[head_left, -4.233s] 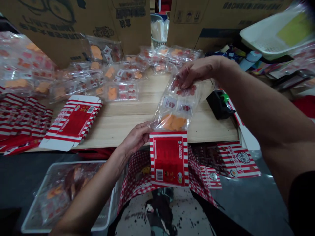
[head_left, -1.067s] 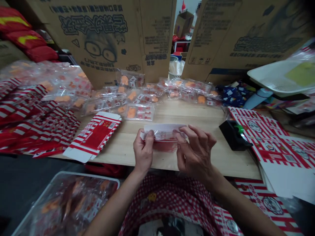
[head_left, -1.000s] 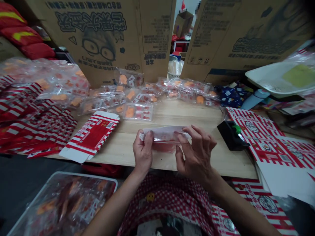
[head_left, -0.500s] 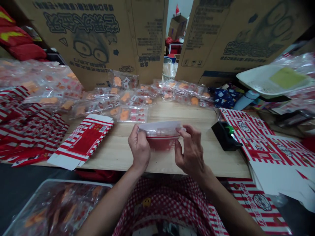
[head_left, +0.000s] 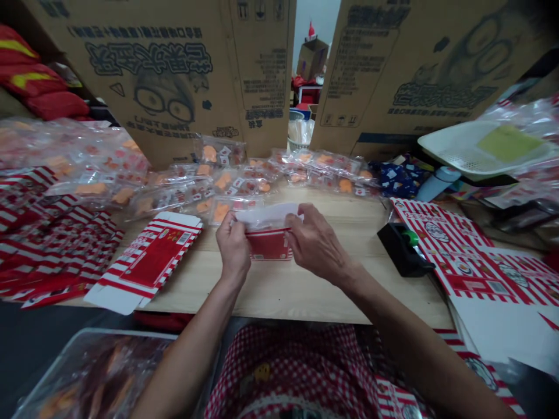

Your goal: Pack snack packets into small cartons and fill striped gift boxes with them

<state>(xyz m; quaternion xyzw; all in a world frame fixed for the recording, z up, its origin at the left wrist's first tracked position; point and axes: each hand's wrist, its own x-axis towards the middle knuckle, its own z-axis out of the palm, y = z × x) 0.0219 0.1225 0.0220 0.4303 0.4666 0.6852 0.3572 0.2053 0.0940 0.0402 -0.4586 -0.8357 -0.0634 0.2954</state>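
This is a packing station in a small warehouse or workshop. Big printed shipping cartons (head_left: 174, 75) wall in the far side of the wooden tabletop (head_left: 305, 285). Clear snack packets (head_left: 205, 186) crowd along its back edge, flat red-striped box blanks (head_left: 146, 262) pile up to its left, and a tape dispenser (head_left: 404, 250) sits at its right.

a flattened red-and-white striped carton (head_left: 146, 262) lies on the wooden table (head_left: 305, 291), left of centre. clear snack packets (head_left: 236, 183) are spread along the table's far edge, before two big printed cardboard boxes (head_left: 174, 75). a black tape dispenser (head_left: 404, 250) sits to the right, beside a stack of striped flat cartons (head_left: 471, 262). a white plastic basket (head_left: 480, 148) rests further right.
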